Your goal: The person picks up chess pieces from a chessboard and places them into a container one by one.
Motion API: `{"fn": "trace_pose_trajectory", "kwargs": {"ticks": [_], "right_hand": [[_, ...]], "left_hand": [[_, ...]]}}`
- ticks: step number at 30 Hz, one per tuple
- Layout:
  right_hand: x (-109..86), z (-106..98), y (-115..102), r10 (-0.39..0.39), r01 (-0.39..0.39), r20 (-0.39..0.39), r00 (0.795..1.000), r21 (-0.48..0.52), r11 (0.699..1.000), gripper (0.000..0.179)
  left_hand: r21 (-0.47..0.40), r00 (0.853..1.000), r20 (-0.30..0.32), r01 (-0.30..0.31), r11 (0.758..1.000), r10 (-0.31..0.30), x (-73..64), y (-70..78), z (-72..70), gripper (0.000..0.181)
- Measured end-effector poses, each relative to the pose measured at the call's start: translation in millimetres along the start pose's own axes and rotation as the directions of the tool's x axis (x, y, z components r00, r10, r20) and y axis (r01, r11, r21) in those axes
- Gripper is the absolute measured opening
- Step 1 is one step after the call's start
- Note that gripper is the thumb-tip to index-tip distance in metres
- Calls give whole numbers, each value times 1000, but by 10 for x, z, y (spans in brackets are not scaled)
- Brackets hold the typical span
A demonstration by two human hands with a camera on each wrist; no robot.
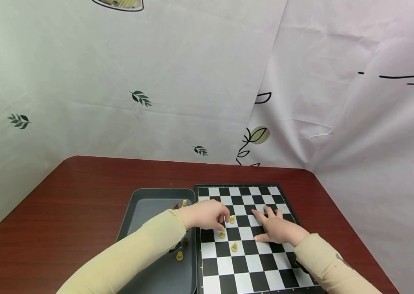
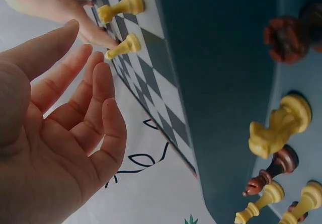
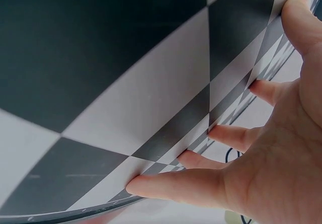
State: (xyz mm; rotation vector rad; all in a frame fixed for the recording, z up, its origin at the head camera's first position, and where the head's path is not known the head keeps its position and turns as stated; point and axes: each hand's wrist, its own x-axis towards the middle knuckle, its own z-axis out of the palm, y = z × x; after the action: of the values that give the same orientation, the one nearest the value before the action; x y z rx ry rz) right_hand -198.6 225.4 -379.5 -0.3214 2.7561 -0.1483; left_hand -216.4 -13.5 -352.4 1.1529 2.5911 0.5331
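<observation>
My left hand hovers over the left part of the chessboard, fingers loosely bent, with nothing between thumb and fingers in the left wrist view. Close by its thumb and fingertips stand two yellow chess pieces, one near the thumb and another just past the fingers. A third yellow chess piece is upright on a square nearer me. My right hand rests on the right half of the board, fingers spread and fingertips touching the squares.
Left of the board, a grey tray lies against its edge, partly covered by my left sleeve. In it stand several pieces, including a yellow knight and a dark red rook. The brown table ends at a white curtain.
</observation>
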Motion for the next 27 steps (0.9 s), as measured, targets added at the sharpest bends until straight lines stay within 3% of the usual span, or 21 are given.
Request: {"fn": "trace_pose_trajectory", "kwargs": {"ticks": [7, 27], "right_hand": [[-1, 2, 9, -6, 6, -1, 1000, 2, 1000, 80], [5, 4, 8, -3, 3, -1, 1000, 4, 1000, 81]], "left_hand": [[54, 1000, 19, 8, 999, -9, 45, 8, 52, 12], [40, 998, 55, -37, 999, 34, 47, 47, 104, 11]]}}
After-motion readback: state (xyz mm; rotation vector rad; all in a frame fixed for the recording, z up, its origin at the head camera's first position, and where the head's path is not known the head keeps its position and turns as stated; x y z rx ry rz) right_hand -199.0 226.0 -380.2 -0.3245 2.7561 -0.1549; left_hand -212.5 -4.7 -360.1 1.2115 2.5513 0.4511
